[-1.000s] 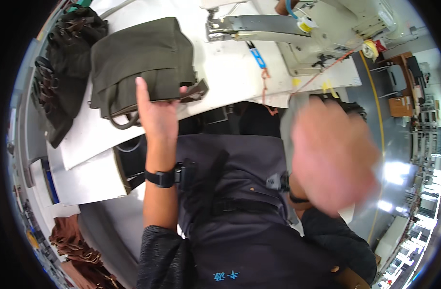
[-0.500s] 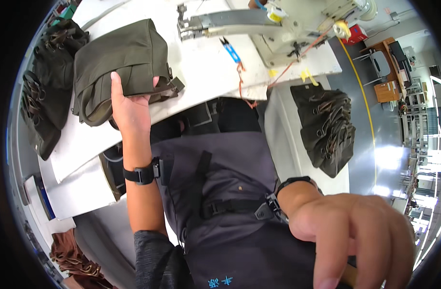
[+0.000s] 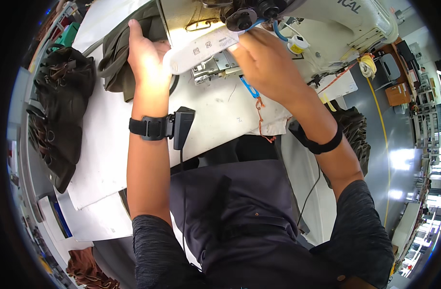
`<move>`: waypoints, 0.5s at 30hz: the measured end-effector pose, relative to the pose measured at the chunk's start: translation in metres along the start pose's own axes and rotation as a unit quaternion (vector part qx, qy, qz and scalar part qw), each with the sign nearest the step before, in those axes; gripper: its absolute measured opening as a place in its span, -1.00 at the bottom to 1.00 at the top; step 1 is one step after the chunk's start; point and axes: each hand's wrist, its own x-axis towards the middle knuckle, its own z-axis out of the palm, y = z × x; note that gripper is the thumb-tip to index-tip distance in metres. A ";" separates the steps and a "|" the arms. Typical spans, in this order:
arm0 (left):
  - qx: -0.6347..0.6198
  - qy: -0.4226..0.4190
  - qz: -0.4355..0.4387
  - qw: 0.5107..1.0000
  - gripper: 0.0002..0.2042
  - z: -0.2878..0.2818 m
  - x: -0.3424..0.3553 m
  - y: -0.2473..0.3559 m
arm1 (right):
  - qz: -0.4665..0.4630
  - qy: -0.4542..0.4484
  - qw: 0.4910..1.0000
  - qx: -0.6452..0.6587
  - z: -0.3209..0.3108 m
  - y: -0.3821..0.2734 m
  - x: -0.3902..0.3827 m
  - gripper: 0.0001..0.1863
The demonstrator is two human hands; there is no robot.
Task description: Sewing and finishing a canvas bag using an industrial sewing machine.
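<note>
An olive zippered bag (image 3: 115,58) lies at the upper left, with my left hand (image 3: 146,58) closed on its edge, thumb extended. My right hand (image 3: 263,67) reaches up to the sewing machine (image 3: 340,29), fingers bent at the right end of a white elongated piece (image 3: 198,50) below the black knobs; what they grip is partly hidden. A metal fitting (image 3: 215,67) sits under the white piece. Blue thread snips (image 3: 250,89) with orange cord lie on the white table (image 3: 210,115), partly behind my right hand.
A pile of dark bags (image 3: 59,125) runs along the left, another (image 3: 352,139) lies right. Brown material (image 3: 83,265) is at lower left. A small white bottle (image 3: 297,44) is by the machine. Beyond the table are a wooden desk (image 3: 398,94) and chair (image 3: 389,67).
My right hand has swung from the lower right up to the machine and closed. My left hand and the bag have shifted closer to the machine; the view has shifted too.
</note>
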 end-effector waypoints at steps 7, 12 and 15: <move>-0.078 -0.047 -0.009 0.996 -0.55 0.005 -0.006 -0.006 | -0.053 -0.051 0.994 -0.077 0.041 0.001 0.009 -0.72; -0.051 -0.091 0.049 0.993 -0.54 -0.006 -0.009 -0.016 | -0.019 -0.128 0.980 -0.153 0.045 -0.006 0.012 -0.59; -0.035 -0.109 0.075 0.991 -0.54 -0.010 -0.016 -0.014 | -0.043 -0.347 0.903 -0.250 0.014 -0.033 0.025 -0.62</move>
